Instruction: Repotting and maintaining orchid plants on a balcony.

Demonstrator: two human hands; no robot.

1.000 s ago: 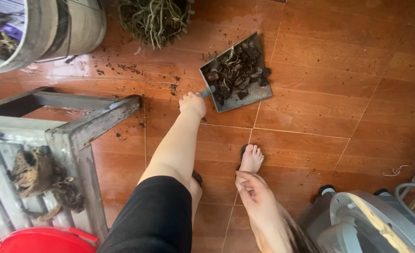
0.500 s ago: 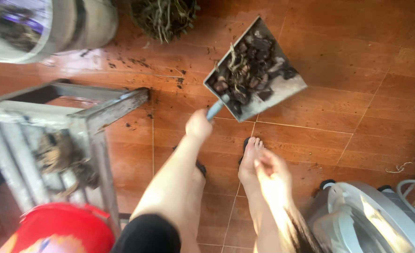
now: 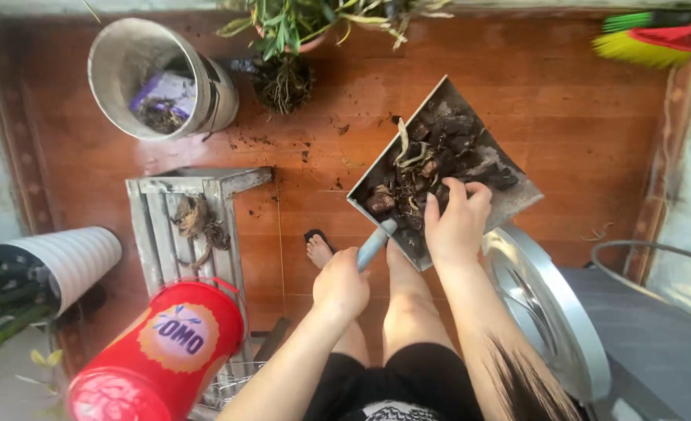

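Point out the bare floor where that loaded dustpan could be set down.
Widest bare tiles: right of the dustpan, below the broom. A smaller patch lies between the grey bucket and the wooden stool, but it is strewn with soil. It is crowded by the red tub and metal appliance.

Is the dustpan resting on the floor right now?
No, the left hand holds the dustpan up by its handle, above the floor.
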